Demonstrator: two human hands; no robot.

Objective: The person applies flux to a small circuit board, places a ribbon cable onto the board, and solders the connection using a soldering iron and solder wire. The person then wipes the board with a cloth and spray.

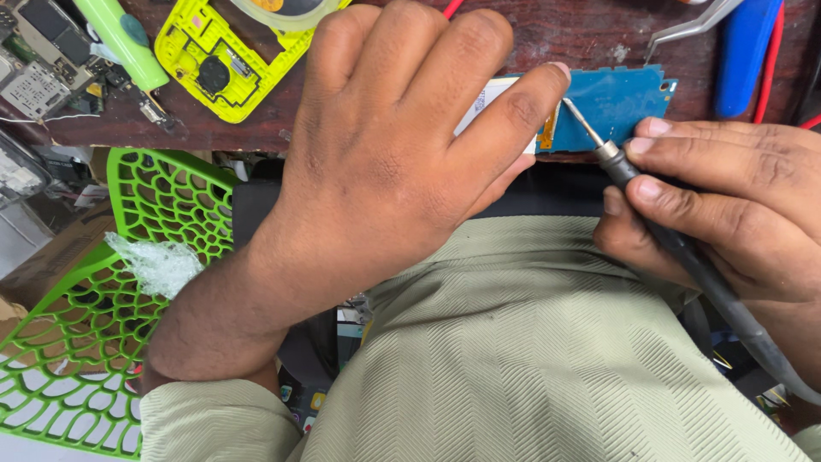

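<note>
Blue rectangular circuit board (611, 107) sits at the upper right of centre of the frame, flat on the dark wooden worktop (239, 128), near its front edge. Its left part is hidden under the left hand (385, 162).

Left hand lies palm down over the board, fingers (513, 107) spread and pressing it flat; index tip sits just beside the work spot. Not wrapped around anything, only holding down.

Right hand (727, 201), right edge of frame, has its fingers closed on a dark pen-shaped soldering iron (676, 244), pencil grip, low on the barrel. The metal tip (581, 120) touches or nearly touches the board at a small orange-gold flex tab (546, 133); can't tell which.

My read on doing this well: keep the board pinned so it can't skate, heel of the right hand braced, tip contact short and angled shallow. The left index is very close to the tip, so there's burn risk there. Watch the cord trailing off to the lower right for drag.

Around it: yellow-green plastic phone housing (227, 56) upper left, metal tweezers (693, 24) and a blue cylindrical tool (744, 51) upper right, green lattice plastic chair (94, 342) lower left.
</note>
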